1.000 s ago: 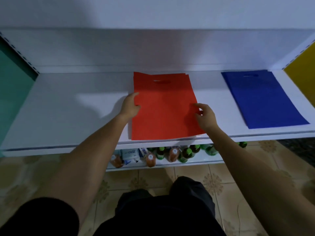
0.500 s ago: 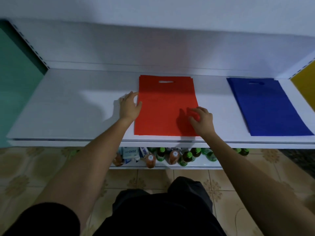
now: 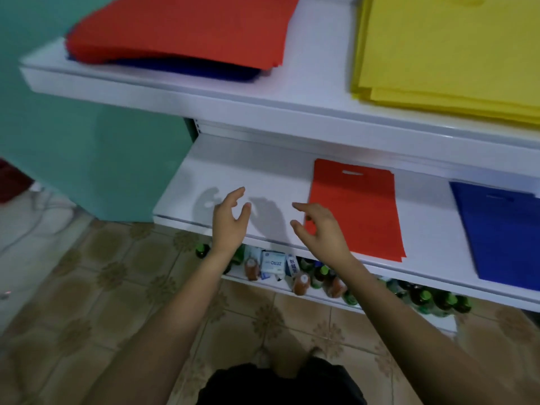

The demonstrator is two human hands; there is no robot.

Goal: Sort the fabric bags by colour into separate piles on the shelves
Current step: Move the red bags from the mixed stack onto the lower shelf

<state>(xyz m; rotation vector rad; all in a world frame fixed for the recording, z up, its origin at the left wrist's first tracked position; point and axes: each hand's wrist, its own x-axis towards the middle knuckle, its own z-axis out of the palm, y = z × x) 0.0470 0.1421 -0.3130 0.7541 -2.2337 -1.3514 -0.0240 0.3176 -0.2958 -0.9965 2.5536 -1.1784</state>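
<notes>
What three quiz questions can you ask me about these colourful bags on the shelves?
1. True or false: the left hand and the right hand both hold nothing.
2. What colour is the stack of flat fabric bags on the right side of the top white shelf? A green, B yellow, C pink.
3. Fill in: in the top shelf's left pile of fabric bags, red ones lie on ____ ones.
Key: 1 true; 2 B; 3 blue.

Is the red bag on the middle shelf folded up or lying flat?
Lying flat, spread out. The red bag is one smooth rectangle on the white shelf, with its handle hole showing at the far end.
</notes>
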